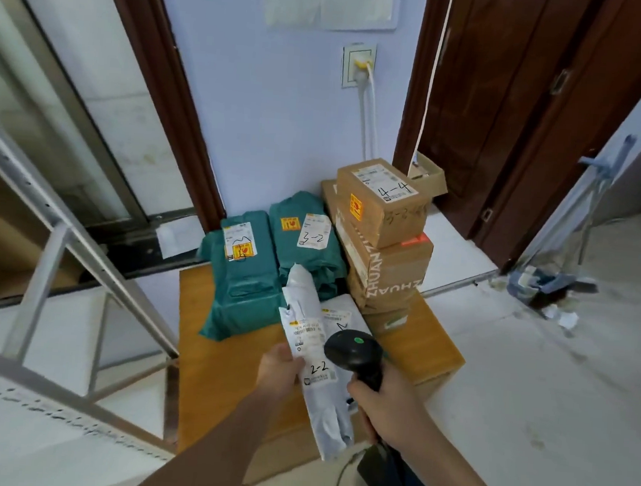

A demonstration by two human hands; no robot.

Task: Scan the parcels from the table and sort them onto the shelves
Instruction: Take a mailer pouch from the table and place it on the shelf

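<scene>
I was at the scanning step. My left hand (280, 370) held a long white parcel (311, 361) up off the table (220, 373), label facing me, with "2-2" handwritten under the barcode. My right hand (383, 405) was wrapped tight around the grip of the black scanner (354, 351), its head sitting just at the parcel's 3 o'clock edge, level with the label. A green light showed on top of the scanner; whether the code had registered I could not tell.

The next move, as I judged it, called for tilting the scanner's window squarely at the barcode, then carrying this parcel off to the shelf matching its mark. A metal shelf frame (79, 262) stood at my 9 o'clock, which looked the likely place.

Both forearms reached forward from the bottom of my view, the left angling in from 7 o'clock with thumb on the label side and fingers hidden behind the parcel, the right coming from 5 o'clock with the fist upright and the scanner's cable trailing down below it.

Still waiting on the table: two green bags (239, 275) at 12 o'clock, one marked "3-2", another white parcel (343, 317) lying flat under the scanner, and a stack of cardboard boxes (382, 263) at 1 o'clock, the top one marked "4-4".
</scene>
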